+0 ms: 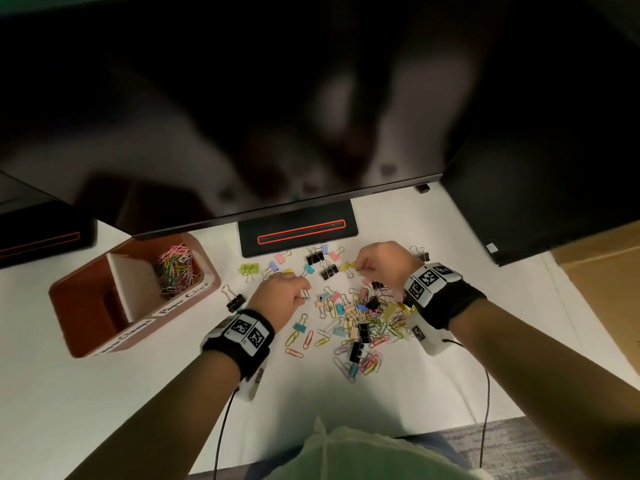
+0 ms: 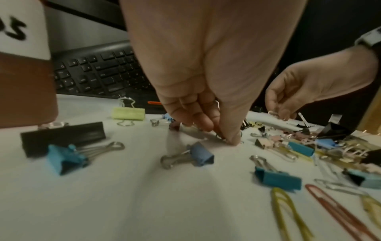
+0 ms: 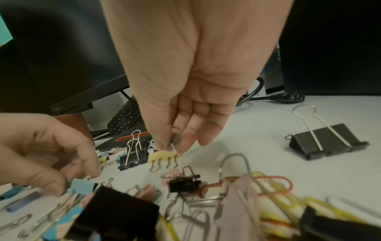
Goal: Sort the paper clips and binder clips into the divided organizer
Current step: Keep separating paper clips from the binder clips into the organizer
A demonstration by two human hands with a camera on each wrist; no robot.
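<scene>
A brown divided organizer (image 1: 86, 306) stands at the left; its far compartment holds several coloured paper clips (image 1: 176, 268), the near one looks empty. A mixed pile of paper clips and binder clips (image 1: 363, 323) lies on the white table between my hands. My left hand (image 1: 300, 293) reaches down to the table and pinches the wire handle of a small binder clip (image 2: 219, 136), which looks light blue (image 3: 82, 185) in the right wrist view. My right hand (image 1: 358, 268) pinches the handle of a pale yellow binder clip (image 3: 163, 157) just above the table.
A dark monitor overhangs the back of the table; its stand base (image 1: 298, 233) sits just behind the clips. A black keyboard (image 2: 98, 71) lies under the monitor. A large black binder clip (image 3: 327, 143) sits apart at the right. A cardboard box (image 1: 602, 271) stands at the far right.
</scene>
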